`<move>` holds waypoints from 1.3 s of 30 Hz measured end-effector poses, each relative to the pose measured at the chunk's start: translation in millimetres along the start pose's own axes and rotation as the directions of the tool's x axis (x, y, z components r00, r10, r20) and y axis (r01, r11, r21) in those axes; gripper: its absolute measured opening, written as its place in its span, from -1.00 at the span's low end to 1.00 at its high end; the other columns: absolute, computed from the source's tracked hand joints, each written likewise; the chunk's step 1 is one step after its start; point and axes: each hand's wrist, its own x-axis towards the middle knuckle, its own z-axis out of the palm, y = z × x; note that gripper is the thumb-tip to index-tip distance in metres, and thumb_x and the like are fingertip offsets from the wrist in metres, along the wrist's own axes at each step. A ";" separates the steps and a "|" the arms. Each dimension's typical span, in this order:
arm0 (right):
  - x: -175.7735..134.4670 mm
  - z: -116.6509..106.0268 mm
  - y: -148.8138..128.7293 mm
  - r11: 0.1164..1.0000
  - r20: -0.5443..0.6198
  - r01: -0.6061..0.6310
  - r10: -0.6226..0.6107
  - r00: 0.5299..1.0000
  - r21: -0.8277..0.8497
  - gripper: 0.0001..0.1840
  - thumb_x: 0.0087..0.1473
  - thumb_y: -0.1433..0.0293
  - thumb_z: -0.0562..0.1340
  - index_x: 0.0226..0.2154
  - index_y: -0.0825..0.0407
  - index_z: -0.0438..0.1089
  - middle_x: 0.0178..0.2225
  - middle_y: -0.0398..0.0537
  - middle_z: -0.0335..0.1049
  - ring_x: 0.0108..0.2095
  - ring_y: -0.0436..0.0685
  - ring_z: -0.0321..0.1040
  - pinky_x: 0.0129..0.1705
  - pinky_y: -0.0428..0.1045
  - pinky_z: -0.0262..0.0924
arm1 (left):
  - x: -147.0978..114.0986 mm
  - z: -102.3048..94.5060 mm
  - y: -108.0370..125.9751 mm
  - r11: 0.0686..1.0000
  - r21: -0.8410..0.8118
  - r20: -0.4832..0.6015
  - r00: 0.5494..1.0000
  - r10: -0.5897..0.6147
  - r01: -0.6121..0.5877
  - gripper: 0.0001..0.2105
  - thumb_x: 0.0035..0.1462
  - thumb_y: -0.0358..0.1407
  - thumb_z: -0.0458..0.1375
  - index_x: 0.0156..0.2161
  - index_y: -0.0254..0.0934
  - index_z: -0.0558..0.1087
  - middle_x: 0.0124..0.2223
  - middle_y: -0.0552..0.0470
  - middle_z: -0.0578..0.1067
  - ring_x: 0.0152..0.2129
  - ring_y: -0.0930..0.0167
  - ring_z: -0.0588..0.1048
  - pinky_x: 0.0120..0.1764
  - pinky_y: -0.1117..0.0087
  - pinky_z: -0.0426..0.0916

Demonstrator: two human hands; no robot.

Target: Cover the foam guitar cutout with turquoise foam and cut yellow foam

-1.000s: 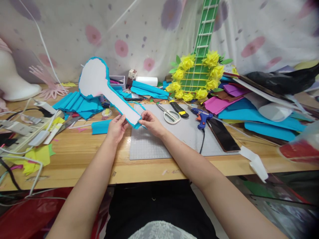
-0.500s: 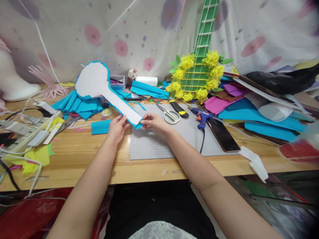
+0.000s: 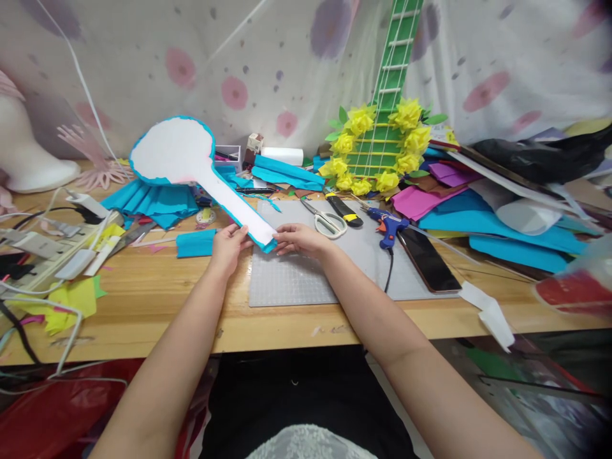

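craft workspace, glue gun [image 3: 391,228], scissors [image 3: 329,224], cutting mat [image 3: 291,280]

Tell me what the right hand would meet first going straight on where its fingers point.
The narrow end of the blue-edged white cutout; the right hand seems to be touching its corner. Beyond that, probably the left hand, though depth is unclear.

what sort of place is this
Most likely a craft workspace, whether at home or in a studio I can't tell: a blue plastic glue gun and metal scissors with off-white handles lie on a grey gridded cutting mat.
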 end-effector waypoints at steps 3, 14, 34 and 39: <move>1.5 3.1 0.0 0.999 -0.053 -0.038 0.038 0.998 0.013 -0.93 -0.01 0.54 0.30 -0.44 0.17 0.37 -0.55 -0.02 0.47 -0.53 0.00 0.44 -0.43 -0.11 0.39 | -0.3 1.0 -0.5 1.000 0.016 -0.005 1.000 0.017 -0.017 -0.72 -0.21 -0.24 0.35 -0.40 -0.37 0.45 -0.47 0.03 0.52 -0.52 0.46 0.49 -0.40 0.42 0.46; 0.7 10.1 -3.5 0.972 -0.331 -0.004 -0.075 0.940 -0.233 -0.82 0.06 0.37 0.28 -0.48 0.11 0.32 -0.59 -0.13 0.38 -0.63 -0.10 0.27 -0.63 -0.20 0.19 | -2.2 -0.9 1.3 0.993 0.095 0.013 0.998 0.062 -0.063 -0.61 -0.32 -0.13 0.37 -0.39 -0.36 0.45 -0.45 0.03 0.53 -0.48 0.41 0.51 -0.38 0.37 0.48; 27.7 -2.1 5.9 0.754 -0.300 0.655 -0.615 0.729 0.048 -0.56 -0.12 0.13 0.32 -0.25 -0.08 0.15 -0.27 -0.17 0.40 -0.24 0.05 0.36 -0.26 -0.06 0.27 | -13.6 19.6 -14.1 0.984 0.152 0.320 0.947 0.038 -0.091 -0.56 -0.23 -0.11 0.33 -0.23 -0.35 0.50 -0.32 -0.06 0.58 -0.42 0.32 0.56 -0.25 0.24 0.47; 28.4 -3.8 8.8 0.725 -0.334 0.685 -0.629 0.702 0.072 -0.52 -0.15 0.11 0.34 -0.26 -0.09 0.14 -0.27 -0.17 0.41 -0.24 0.07 0.38 -0.25 -0.02 0.30 | -15.9 19.0 -11.0 0.984 0.174 0.272 0.962 -0.003 -0.046 -0.56 -0.28 -0.13 0.35 -0.25 -0.36 0.52 -0.33 -0.08 0.58 -0.39 0.26 0.56 -0.36 0.29 0.46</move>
